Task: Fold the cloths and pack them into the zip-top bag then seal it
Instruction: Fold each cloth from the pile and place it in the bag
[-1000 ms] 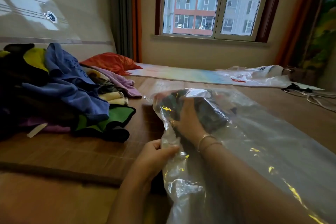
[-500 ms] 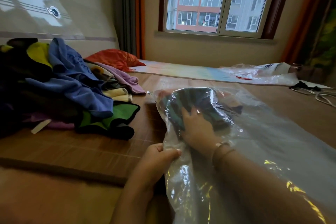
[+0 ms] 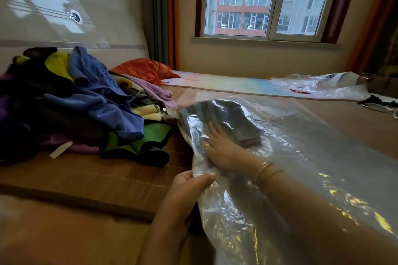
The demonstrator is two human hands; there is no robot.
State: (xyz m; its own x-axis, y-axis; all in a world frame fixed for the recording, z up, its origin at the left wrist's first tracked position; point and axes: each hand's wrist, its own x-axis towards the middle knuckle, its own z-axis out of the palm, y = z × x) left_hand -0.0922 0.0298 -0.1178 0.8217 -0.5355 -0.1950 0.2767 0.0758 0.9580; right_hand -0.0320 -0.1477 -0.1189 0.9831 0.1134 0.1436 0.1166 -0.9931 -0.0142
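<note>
A large clear zip-top bag [image 3: 318, 157] lies across the wooden bed surface, its far end to the upper left. Inside it sits a folded dark teal cloth [image 3: 232, 120]. My right hand [image 3: 221, 146] is inside the bag, fingers flat against the near side of that cloth. My left hand [image 3: 191, 187] pinches the bag's crumpled left edge from outside. A heap of unfolded cloths [image 3: 81, 103], blue, black, yellow, green and purple, lies to the left of the bag.
An orange cushion [image 3: 146, 70] lies behind the heap. A second crumpled plastic bag [image 3: 318, 85] rests on a pale mat at the far side under the window. Dark cables [image 3: 379, 102] lie at the right edge. A headboard rises on the left.
My right hand has pushed the folded cloth further into the bag, and its fingers have flattened against it. My left hand keeps its hold on the bag's edge.
</note>
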